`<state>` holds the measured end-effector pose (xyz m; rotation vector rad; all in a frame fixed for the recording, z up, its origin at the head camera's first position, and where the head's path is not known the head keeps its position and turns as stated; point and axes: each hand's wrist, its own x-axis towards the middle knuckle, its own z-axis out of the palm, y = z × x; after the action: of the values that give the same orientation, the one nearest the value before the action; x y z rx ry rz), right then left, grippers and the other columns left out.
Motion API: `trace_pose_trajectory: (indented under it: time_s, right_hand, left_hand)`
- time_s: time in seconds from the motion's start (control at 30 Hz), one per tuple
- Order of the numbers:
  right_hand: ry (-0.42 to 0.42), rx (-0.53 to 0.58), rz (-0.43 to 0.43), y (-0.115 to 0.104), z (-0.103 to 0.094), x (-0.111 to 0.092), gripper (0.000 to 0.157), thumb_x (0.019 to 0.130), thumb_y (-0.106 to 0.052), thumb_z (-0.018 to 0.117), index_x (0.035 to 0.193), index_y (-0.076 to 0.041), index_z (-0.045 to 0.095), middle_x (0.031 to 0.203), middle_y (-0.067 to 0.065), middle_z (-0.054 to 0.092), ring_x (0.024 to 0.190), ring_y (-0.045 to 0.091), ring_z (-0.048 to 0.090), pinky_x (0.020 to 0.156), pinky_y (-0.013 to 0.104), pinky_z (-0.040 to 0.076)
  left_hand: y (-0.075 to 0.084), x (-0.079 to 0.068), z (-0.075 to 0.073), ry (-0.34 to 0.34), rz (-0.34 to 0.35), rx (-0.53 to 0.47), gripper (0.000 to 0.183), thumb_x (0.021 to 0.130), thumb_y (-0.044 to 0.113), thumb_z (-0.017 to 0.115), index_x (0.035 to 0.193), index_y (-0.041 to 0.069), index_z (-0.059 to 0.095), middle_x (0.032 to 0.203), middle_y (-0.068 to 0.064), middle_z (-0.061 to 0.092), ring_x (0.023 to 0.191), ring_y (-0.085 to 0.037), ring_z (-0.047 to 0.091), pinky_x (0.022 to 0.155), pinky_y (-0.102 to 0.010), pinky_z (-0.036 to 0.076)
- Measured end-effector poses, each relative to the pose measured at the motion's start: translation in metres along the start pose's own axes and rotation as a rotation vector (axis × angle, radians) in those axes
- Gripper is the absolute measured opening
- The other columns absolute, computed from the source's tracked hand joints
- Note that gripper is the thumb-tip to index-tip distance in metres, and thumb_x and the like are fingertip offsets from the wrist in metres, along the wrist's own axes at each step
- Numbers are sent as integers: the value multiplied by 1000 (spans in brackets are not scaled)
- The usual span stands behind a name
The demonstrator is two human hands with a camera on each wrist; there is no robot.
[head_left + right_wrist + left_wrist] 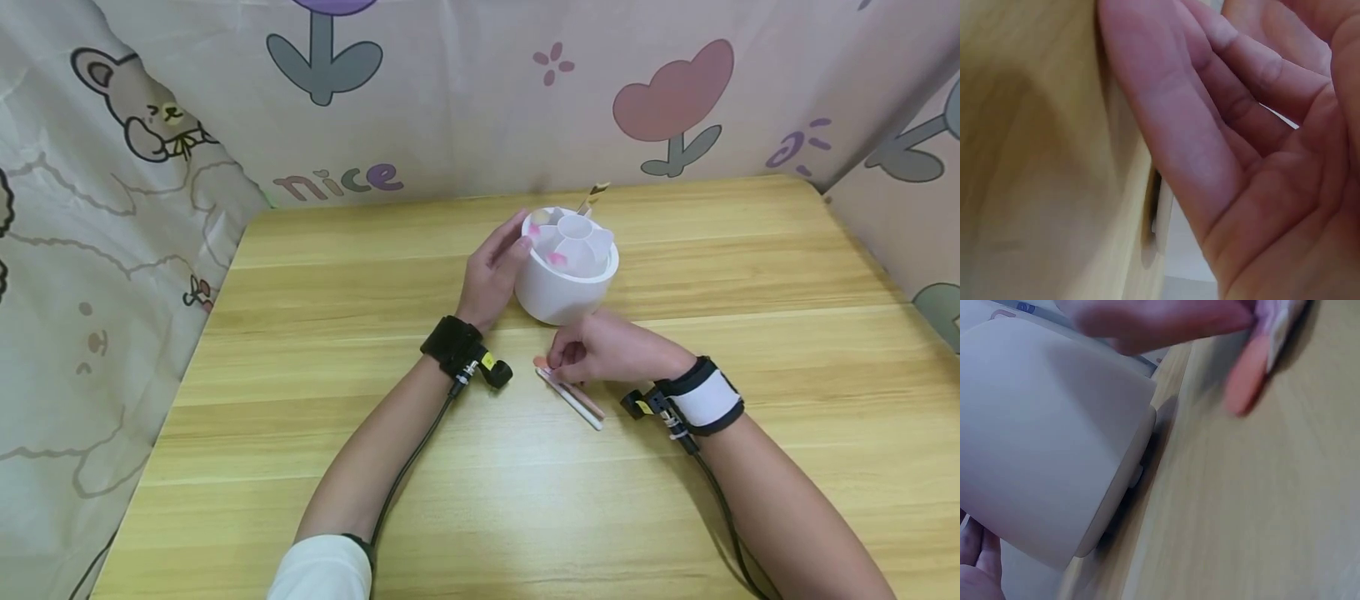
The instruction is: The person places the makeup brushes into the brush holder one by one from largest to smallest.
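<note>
A round white desk organizer, with dividers around a central ring, stands towards the back of the table. My left hand holds its left side, thumb near the rim and fingers around the far side. In the left wrist view, the organizer's smooth wall fills the left. In front of it, my right hand has curled fingers and pinches at the upper ends of slim sticks lying on the table. One is a white stick; beside it lies a pinkish stick. A rounded orange tip shows below the right fingertips.
Small pink pieces and a round beige piece sit in the organizer's compartments. A gold-coloured piece sticks up at its back. The wooden table meets a printed cloth behind. Camera cables run along both forearms.
</note>
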<state>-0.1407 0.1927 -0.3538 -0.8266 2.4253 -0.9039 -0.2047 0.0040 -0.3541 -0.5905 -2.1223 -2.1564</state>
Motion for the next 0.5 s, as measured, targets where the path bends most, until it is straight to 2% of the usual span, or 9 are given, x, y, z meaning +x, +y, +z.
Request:
trace_pose_trajectory:
  time_s: [0.3,0.5]
  right_hand:
    - [27,-43,27,0,4,2,7,80,-16,75,83,-19,68,77,-8,64,71,9,60,64,26,54]
    - [30,-52,37,-2,3,2,5,82,-15,73,85,-17,70,77,-8,64,70,10,59,64,26,53]
  left_hand:
    - [0,0,0,2,-5,-4,47,96,25,53,140,10,49,141,-5,51,125,-10,49,102,-26,42]
    - [0,1,0,13,35,12,45,97,22,54,139,7,50,139,-8,52,124,-12,51,101,-26,43]
